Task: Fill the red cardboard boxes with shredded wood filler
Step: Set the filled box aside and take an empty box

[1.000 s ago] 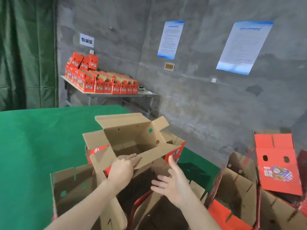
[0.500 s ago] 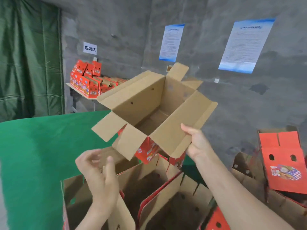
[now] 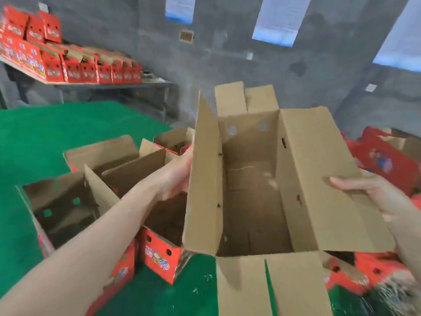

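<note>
r hand point(image 3: 376, 197) pinches box point(image 3: 250, 190); l hand point(image 3: 175, 176) touching

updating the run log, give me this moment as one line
box: held, flaps open | left hand: at left flap, fingers hidden | right hand: grips right flap | fill: nearly empty

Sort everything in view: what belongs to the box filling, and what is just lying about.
Job:
held box, unfilled
right hand, gripping its flap
left hand, at its side
open boxes beside it
filler, blurred

Lying about:
shelf boxes
wall notices
</note>
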